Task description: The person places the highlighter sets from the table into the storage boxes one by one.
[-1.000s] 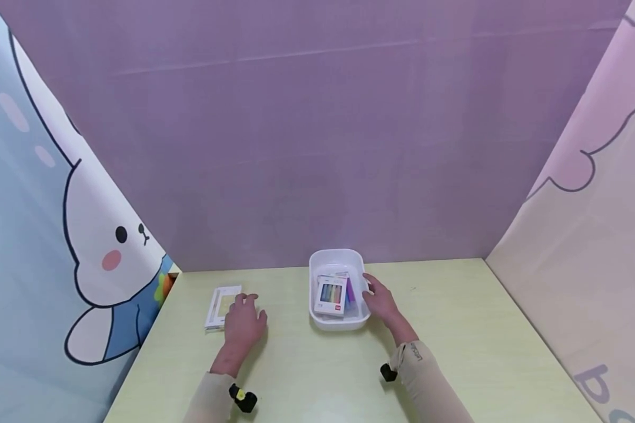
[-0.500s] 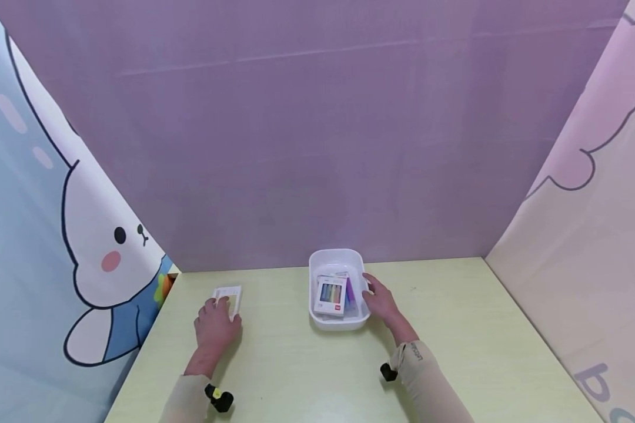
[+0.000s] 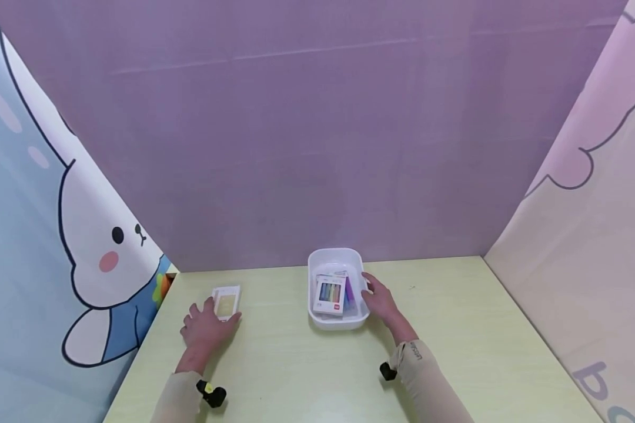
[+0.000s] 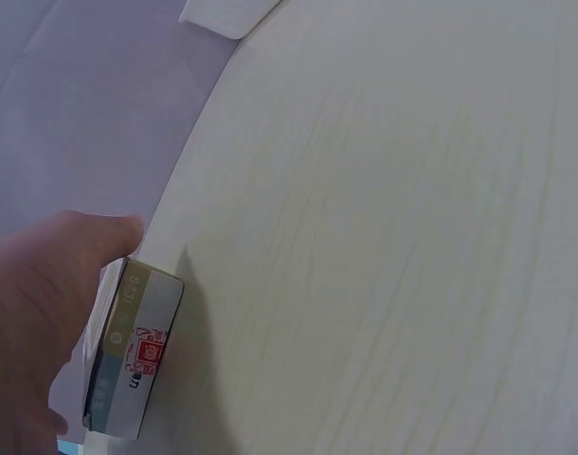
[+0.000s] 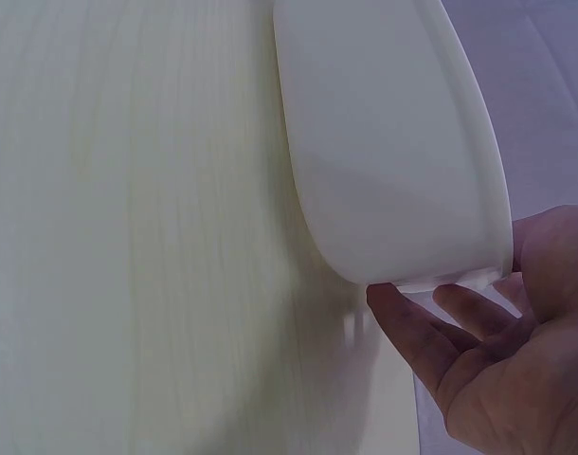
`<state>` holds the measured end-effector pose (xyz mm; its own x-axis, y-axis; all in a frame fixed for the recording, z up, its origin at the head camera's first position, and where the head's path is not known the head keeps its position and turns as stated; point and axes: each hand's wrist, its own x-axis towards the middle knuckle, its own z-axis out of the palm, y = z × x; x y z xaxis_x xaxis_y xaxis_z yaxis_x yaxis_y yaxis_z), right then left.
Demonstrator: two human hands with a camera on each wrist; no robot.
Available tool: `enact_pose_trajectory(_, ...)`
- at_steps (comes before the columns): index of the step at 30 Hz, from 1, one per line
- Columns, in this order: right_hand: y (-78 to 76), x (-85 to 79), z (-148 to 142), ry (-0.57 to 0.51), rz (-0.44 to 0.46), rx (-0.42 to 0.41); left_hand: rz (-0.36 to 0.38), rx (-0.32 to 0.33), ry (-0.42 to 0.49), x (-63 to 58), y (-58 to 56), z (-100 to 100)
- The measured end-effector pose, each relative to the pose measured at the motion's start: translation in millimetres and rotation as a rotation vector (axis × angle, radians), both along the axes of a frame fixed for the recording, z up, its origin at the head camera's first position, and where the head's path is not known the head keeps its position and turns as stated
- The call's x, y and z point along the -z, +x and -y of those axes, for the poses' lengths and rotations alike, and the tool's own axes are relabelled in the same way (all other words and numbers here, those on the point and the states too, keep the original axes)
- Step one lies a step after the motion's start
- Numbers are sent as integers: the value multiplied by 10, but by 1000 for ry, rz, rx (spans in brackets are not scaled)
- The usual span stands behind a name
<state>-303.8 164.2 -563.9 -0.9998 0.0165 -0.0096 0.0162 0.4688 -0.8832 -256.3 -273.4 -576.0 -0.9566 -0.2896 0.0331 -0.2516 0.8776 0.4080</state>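
A white box with a yellowish panel (image 3: 225,304) lies flat on the left of the table. My left hand (image 3: 206,329) is at its near end, fingers spread, the thumb by its right side and the index finger by its left. In the left wrist view the thumb reaches the corner of the box (image 4: 128,351), whose end bears a red stamp-like print. My right hand (image 3: 379,301) holds the right side of a white plastic bin (image 3: 336,254). Its fingertips press low on the bin wall (image 5: 393,142) in the right wrist view; the thumb is partly hidden.
Inside the bin lie a white box of coloured sticks (image 3: 330,295) and a purple item (image 3: 349,291) beside it. A purple cloth wall (image 3: 317,147) stands behind the pale wooden table (image 3: 296,376), with printed cloths at both sides.
My left hand has moved left, from over the box's right side to its near end, with the fingers spread wider. The right hand and the bin have stayed in place.
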Motion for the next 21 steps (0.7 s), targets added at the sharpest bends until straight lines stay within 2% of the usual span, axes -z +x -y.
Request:
enact_pose_trajectory(10, -14, 25, 1, -5, -6, 12, 40, -11, 49, -1, 5, -52)
enact_pose_trajectory(21, 31, -43, 23, -9, -2, 9, 10, -12, 36, 24, -62, -66)
